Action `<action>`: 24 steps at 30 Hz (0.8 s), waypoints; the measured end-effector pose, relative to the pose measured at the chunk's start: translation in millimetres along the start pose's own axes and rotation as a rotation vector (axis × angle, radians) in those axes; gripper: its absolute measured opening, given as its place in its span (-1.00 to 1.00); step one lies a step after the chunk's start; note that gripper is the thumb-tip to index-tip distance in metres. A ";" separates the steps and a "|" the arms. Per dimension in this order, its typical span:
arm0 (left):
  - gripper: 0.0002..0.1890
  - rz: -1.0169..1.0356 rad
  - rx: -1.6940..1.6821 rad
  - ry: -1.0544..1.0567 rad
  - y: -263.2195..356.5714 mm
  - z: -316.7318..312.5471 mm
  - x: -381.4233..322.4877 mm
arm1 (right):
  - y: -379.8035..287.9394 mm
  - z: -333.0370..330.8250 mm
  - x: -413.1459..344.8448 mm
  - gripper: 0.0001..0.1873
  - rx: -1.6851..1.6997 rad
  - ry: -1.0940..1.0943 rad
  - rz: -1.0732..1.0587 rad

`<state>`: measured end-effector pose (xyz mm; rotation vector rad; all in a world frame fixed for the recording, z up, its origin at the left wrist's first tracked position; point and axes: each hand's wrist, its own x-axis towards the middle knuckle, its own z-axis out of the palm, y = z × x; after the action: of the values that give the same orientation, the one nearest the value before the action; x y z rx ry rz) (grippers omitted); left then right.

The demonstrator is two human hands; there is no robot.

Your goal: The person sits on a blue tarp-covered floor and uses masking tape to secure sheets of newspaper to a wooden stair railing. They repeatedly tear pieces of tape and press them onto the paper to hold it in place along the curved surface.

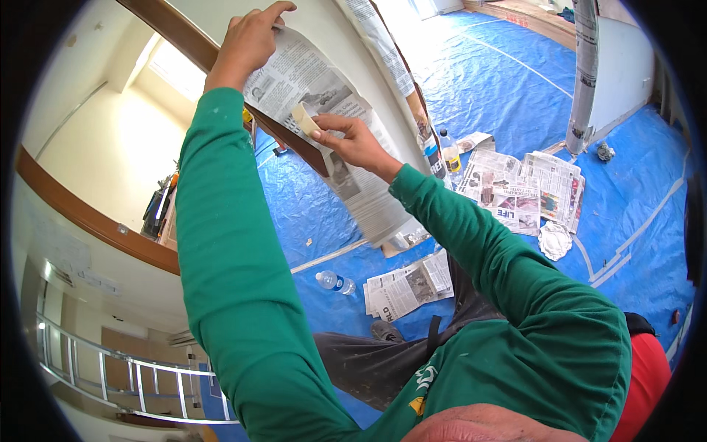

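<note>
A long newspaper sheet [331, 99] hangs in front of me along a brown wooden frame edge [293, 143] beside a pale wall. Raised at the top, my left hand [248, 44] pinches the sheet's upper end near the frame. Lower down, my right hand [353, 141] holds a roll of cream masking tape [305, 120] between thumb and fingers, against the paper's left side. The sheet's lower end hangs loose over the blue floor sheeting. Part of the frame behind my left forearm is hidden.
Blue plastic sheeting [497, 66] covers the floor. On it lie newspapers [511, 193], folded newspaper [409, 284], a clear bottle [335, 282] and a crumpled white cloth or paper [554, 241]. A newspaper-wrapped post [582, 83] stands right; an aluminium ladder [138, 381] is at lower left.
</note>
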<state>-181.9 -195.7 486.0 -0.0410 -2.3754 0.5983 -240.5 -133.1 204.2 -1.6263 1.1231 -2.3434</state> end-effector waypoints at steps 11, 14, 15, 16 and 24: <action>-0.63 0.023 0.374 0.646 4.7 66.9 -19.3 | 18.0 8.4 12.9 -0.65 0.192 0.009 0.008; -0.65 -0.106 0.198 0.597 -9.6 95.7 -26.2 | 14.1 -5.0 9.9 -0.64 0.158 0.086 0.247; -0.68 -0.183 0.131 0.529 -15.0 101.2 -27.1 | 9.6 -12.1 11.3 -0.63 0.172 0.103 0.120; -0.71 -0.151 0.163 0.527 -18.5 106.1 -29.1 | 3.5 -20.4 15.4 -0.63 0.158 0.121 0.075; -0.84 -0.121 -0.083 0.577 -22.1 105.5 -28.2 | -69.9 -54.3 87.0 -0.63 -0.418 0.206 -0.090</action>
<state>-223.4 -263.8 408.2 -0.0928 -1.8248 0.3661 -300.8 -92.8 304.9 -1.6000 1.7141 -2.5053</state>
